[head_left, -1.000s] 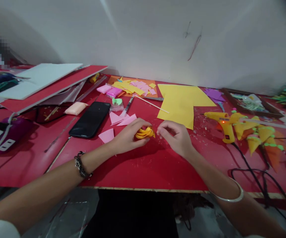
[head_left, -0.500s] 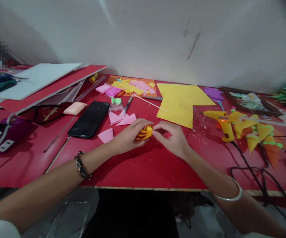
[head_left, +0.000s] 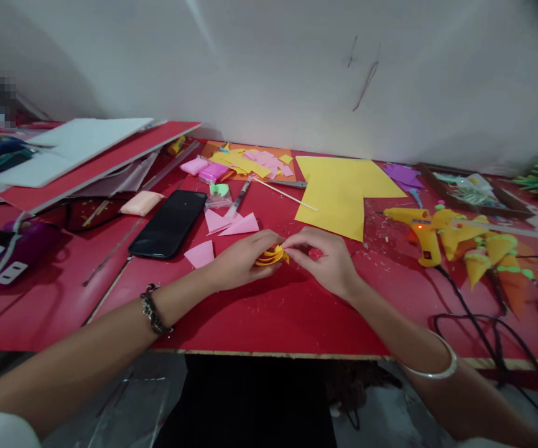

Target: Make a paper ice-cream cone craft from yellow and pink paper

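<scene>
Low over the red table, a yellow paper flower [head_left: 271, 256] with curled, layered petals sits in the grip of my left hand [head_left: 245, 258], thumb below and fingers above. The thumb and forefinger of my right hand [head_left: 322, 258] pinch a petal at the flower's right side. Part of the flower is hidden behind the left fingers. Pink paper pieces [head_left: 241, 224] lie just beyond my left hand, and another pink piece [head_left: 199, 254] rests beside that wrist. A small pinkish-red thing [head_left: 314, 254] shows by my right fingers; I cannot make out what it is.
A black phone [head_left: 170, 225] lies to the left. Yellow paper sheets [head_left: 331, 193] and a thin white stick [head_left: 285, 195] are behind the hands. To the right are a yellow glue gun [head_left: 420, 233] with its light on, its black cord, and small yellow paper cones [head_left: 476, 264].
My right fingers have shifted slightly up and left along the flower. A petal at its right side now points downward. My left hand keeps its hold.
</scene>
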`<state>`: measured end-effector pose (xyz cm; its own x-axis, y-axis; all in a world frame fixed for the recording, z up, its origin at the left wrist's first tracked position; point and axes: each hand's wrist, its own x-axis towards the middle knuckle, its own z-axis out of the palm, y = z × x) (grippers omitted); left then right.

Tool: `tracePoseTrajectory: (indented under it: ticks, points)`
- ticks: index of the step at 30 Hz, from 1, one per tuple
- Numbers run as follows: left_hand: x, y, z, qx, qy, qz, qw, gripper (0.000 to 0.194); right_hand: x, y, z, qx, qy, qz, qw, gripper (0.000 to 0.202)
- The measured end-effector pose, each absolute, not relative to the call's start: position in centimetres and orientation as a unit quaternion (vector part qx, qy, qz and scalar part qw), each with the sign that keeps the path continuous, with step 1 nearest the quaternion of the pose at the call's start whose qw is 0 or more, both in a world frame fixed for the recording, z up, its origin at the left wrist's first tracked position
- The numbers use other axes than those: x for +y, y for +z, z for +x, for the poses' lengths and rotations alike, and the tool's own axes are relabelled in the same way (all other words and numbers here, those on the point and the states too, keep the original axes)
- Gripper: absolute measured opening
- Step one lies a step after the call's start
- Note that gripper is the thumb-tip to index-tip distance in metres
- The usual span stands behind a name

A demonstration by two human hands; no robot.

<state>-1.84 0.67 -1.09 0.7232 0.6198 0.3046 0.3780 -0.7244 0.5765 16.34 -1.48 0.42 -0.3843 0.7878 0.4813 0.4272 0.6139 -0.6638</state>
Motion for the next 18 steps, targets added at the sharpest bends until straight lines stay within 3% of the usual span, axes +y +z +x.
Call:
tracePoseTrajectory:
  ticks: [10,18]
  points:
    - [0.54,-1.0,-1.83,0.289,0.217,0.902,0.235,0.021,-1.46,0.25,16.39,-0.764,0.239,-0.406,0.441,0.006]
    - [0.52,-0.87,-1.93,0.284,0.244,0.895,0.244,0.022,-1.07,0.36,16.97,-0.74,0.24,-0.445,0.444,0.015]
